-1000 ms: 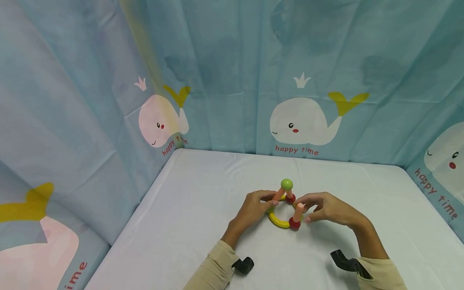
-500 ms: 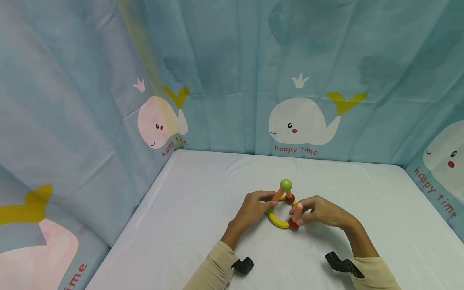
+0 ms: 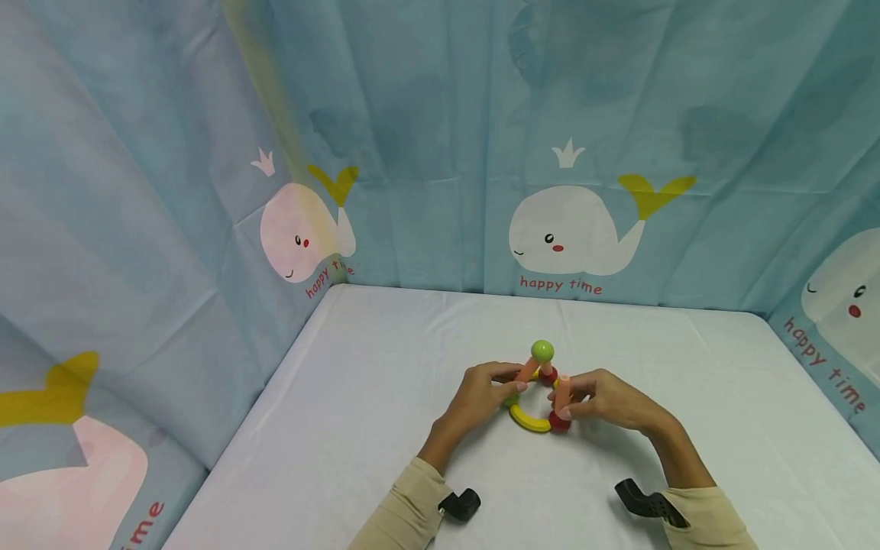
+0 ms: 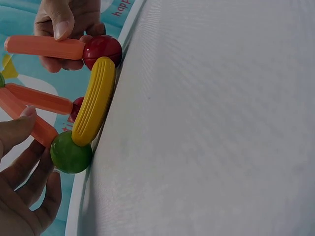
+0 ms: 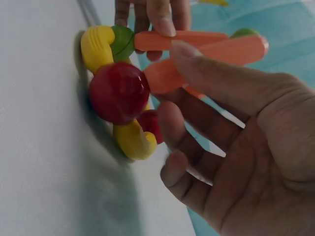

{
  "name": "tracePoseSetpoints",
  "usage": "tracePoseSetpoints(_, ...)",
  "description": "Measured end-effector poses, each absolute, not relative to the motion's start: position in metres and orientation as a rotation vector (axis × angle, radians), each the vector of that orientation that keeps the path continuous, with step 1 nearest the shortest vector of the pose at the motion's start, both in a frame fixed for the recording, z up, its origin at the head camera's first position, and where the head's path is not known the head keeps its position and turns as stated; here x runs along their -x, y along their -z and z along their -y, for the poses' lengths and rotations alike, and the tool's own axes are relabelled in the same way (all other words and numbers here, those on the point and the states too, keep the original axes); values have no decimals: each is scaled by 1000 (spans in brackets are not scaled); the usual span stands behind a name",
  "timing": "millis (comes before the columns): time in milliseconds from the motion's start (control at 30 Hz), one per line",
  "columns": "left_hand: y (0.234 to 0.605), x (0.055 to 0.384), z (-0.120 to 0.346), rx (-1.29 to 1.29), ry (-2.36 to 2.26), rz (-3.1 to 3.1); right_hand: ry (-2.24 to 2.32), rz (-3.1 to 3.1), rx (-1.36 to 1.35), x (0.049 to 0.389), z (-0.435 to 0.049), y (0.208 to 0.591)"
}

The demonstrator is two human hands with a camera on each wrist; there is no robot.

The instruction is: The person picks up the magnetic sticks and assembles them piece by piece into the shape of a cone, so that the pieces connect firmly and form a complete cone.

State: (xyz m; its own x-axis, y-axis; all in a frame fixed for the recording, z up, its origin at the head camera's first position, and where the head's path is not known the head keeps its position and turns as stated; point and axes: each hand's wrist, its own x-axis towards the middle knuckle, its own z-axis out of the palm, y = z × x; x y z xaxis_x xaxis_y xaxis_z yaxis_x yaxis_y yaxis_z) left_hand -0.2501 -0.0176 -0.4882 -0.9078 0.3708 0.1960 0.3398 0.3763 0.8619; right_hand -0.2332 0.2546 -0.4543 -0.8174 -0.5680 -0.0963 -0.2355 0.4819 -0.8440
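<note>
A ring of yellow curved rods joined by red and green balls lies on the white table. Two orange sticks rise from it and meet at a green ball. My left hand pinches one of these, the left orange stick, just above a lower green ball. A third orange stick stands nearly upright in the red ball at the ring's near right. My right hand pinches that stick between thumb and fingers; its other fingers are loosely bent beside the ring.
White cloth covers the table. Blue curtains printed with whales hang along its back and sides. A black wrist camera mount sits at the left sleeve, another mount at the right.
My right hand has moved left onto the near orange stick and now pinches it. That stick leaned right and now stands straighter. The left hand has stayed in place.
</note>
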Motion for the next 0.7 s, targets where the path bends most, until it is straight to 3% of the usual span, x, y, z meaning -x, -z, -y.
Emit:
tracePoseSetpoints(267,489,249,18,-660,-1593,-2573,1267,-2448,539,233,-250,454)
tracePoseSetpoints(700,486,249,19,-720,-1595,-2557,1287,-2499,541,233,-246,455)
